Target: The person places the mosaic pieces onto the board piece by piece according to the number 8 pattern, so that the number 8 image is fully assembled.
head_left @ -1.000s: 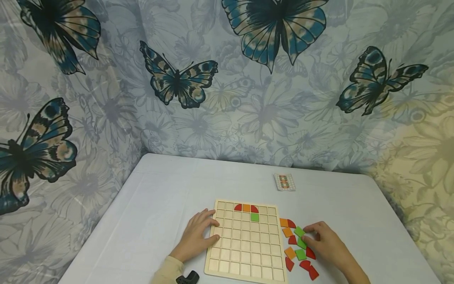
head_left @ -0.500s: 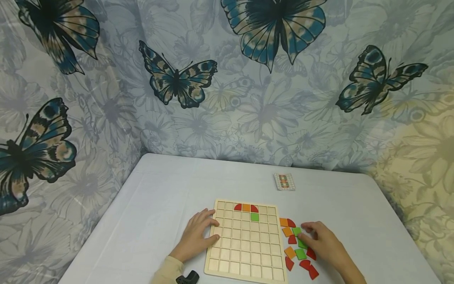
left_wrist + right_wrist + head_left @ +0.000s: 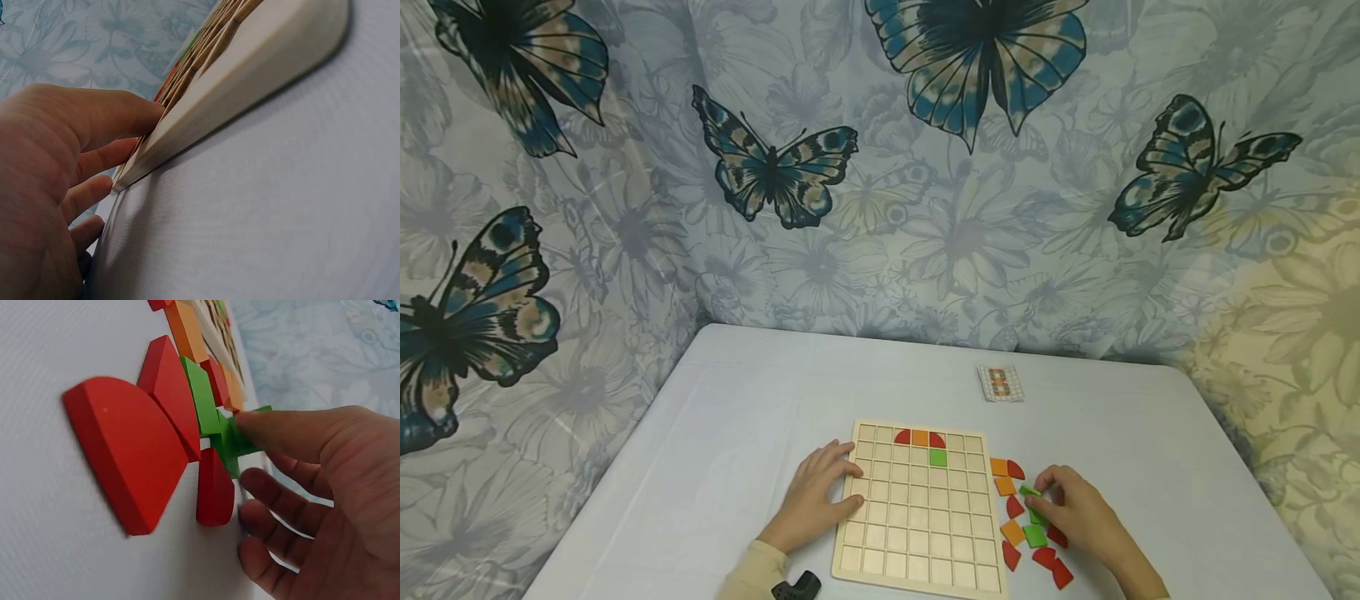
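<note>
A pale wooden grid board (image 3: pixel 917 517) lies on the white table. In its upper rows sit an orange square (image 3: pixel 920 438) between two red quarter-round tiles, and a green square (image 3: pixel 937 457). My left hand (image 3: pixel 815 497) rests at the board's left edge, thumb and fingers spread and touching the rim. Right of the board, my right hand (image 3: pixel 1078 512) pinches a green square tile (image 3: pixel 251 442) between thumb and forefinger, tilted up from the table. Another green tile (image 3: pixel 1035 536) lies just below; one more is partly hidden under the right hand.
Loose orange squares (image 3: pixel 1012 532) and several red quarter-round tiles (image 3: pixel 1062 573) lie along the board's right side. A small pattern card (image 3: pixel 1000 383) lies behind the board. A dark object (image 3: pixel 797 586) is by the left sleeve. Butterfly-print cloth (image 3: pixel 850 283) hangs behind the table.
My right hand has moved slightly left, first sliding the upper green tile toward the board; now that tile is pinched and tilted. The left hand stays in place.
</note>
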Demonstrator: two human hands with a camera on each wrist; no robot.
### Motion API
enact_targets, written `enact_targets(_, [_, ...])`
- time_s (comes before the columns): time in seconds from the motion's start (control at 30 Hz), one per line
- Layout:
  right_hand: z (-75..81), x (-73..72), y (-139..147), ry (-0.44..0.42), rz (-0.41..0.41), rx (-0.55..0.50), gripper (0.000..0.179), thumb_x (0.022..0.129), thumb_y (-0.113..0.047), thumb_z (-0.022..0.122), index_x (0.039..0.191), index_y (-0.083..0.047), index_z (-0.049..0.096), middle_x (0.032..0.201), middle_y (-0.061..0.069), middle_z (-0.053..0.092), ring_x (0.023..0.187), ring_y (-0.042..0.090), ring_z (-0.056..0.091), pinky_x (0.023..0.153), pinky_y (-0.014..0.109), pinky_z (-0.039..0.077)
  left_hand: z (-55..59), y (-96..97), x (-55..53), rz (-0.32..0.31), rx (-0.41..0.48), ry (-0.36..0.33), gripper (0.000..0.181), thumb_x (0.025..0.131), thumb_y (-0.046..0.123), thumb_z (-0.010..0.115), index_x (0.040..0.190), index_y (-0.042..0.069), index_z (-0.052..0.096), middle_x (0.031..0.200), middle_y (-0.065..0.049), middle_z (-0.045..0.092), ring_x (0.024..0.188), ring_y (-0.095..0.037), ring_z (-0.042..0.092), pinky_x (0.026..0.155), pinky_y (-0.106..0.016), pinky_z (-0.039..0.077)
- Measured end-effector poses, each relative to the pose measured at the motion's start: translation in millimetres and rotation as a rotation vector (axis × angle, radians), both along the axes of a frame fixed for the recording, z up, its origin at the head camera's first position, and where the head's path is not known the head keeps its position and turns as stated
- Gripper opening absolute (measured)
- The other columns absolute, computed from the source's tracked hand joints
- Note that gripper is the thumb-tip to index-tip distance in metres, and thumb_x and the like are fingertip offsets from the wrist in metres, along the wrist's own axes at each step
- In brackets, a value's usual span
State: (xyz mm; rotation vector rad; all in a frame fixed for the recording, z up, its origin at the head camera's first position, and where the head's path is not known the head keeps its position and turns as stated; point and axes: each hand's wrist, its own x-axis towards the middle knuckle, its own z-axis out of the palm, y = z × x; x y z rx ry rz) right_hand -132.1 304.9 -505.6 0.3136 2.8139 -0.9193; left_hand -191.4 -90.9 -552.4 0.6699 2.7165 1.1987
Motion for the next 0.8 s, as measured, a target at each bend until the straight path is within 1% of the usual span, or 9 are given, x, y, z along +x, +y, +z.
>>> enact_targets(0.1, [2.5,0.7,1,0.000,-0.001,-0.023,0.028,0.087,-0.025,0.079,0.104,-0.009,0.063,0.086,0.002,0.058,0.080,0.016,0.051,0.059,0.020,0.045,0.1,-0.2,0.2,0.002,0.003,-0.004,0.025,0.088,0.033,0.075,0.110,0.029,0.064,0.158,-0.001,0.043,0.154,-0.034,0.027,0.125,-0.065,0.015])
enact_targets(0.23, [9.5,-1.6,4,0.002,-0.002,-0.043,0.028,0.090,-0.025,0.075,0.110,-0.007,0.066,0.093,0.002,0.065,0.084,0.016,0.055,0.063,0.021,0.049,0.1,-0.4,0.0,0.004,0.000,0.002,0.025,0.088,0.033,0.076,0.110,0.030,0.064,0.158,0.000,0.044,0.154,-0.034,0.027,0.125,-0.065,0.016])
enact_targets(0.3, [14.2,-4.2,4,0.015,0.007,-0.044,0.029,0.093,-0.025,0.072,0.114,-0.006,0.067,0.096,0.002,0.067,0.087,0.017,0.056,0.064,0.022,0.049,0.0,-0.6,-0.1,0.005,0.000,0.006,0.025,0.088,0.033,0.076,0.110,0.030,0.065,0.158,0.000,0.044,0.154,-0.034,0.028,0.125,-0.064,0.016])
enact_targets(0.4, [22.5,-9.0,5,0.056,0.036,-0.045,0.030,0.096,-0.027,0.068,0.118,-0.006,0.067,0.102,0.005,0.069,0.091,0.018,0.058,0.066,0.024,0.049,-0.2,-0.7,-0.3,0.007,-0.001,0.011,0.025,0.088,0.033,0.076,0.110,0.030,0.065,0.158,0.000,0.044,0.154,-0.033,0.028,0.125,-0.064,0.016])
enact_targets(0.53, [34.4,-14.5,2,0.134,0.071,-0.056,0.032,0.097,-0.031,0.068,0.118,-0.008,0.069,0.107,0.005,0.071,0.094,0.017,0.060,0.068,0.025,0.050,-0.1,-0.4,-0.6,0.007,-0.001,0.019,0.025,0.088,0.033,0.076,0.110,0.030,0.065,0.157,0.000,0.044,0.154,-0.033,0.028,0.125,-0.063,0.016])
enact_targets(0.6, [40.1,-17.3,0,0.170,0.078,-0.073,0.029,0.097,-0.031,0.068,0.116,-0.010,0.070,0.106,0.004,0.072,0.092,0.015,0.060,0.067,0.024,0.050,0.0,-0.3,-0.6,0.007,-0.001,0.017,0.025,0.088,0.033,0.076,0.110,0.029,0.065,0.157,0.000,0.045,0.154,-0.033,0.028,0.125,-0.063,0.016])
enact_targets(0.67, [44.9,-20.6,-4,0.203,0.079,-0.092,0.025,0.096,-0.029,0.069,0.113,-0.011,0.071,0.101,0.003,0.072,0.089,0.012,0.059,0.066,0.023,0.050,0.2,-0.2,-0.5,0.007,0.000,0.014,0.025,0.088,0.033,0.076,0.110,0.029,0.065,0.157,0.000,0.045,0.154,-0.033,0.028,0.126,-0.063,0.016])
enact_targets(0.8, [51.4,-29.5,-10,0.261,0.085,-0.098,0.019,0.096,-0.026,0.070,0.108,-0.011,0.069,0.091,0.000,0.068,0.082,0.005,0.056,0.068,0.022,0.050,0.1,-0.1,-0.2,0.005,0.001,0.012,0.025,0.087,0.032,0.076,0.109,0.029,0.065,0.157,-0.001,0.045,0.154,-0.034,0.028,0.125,-0.064,0.017])
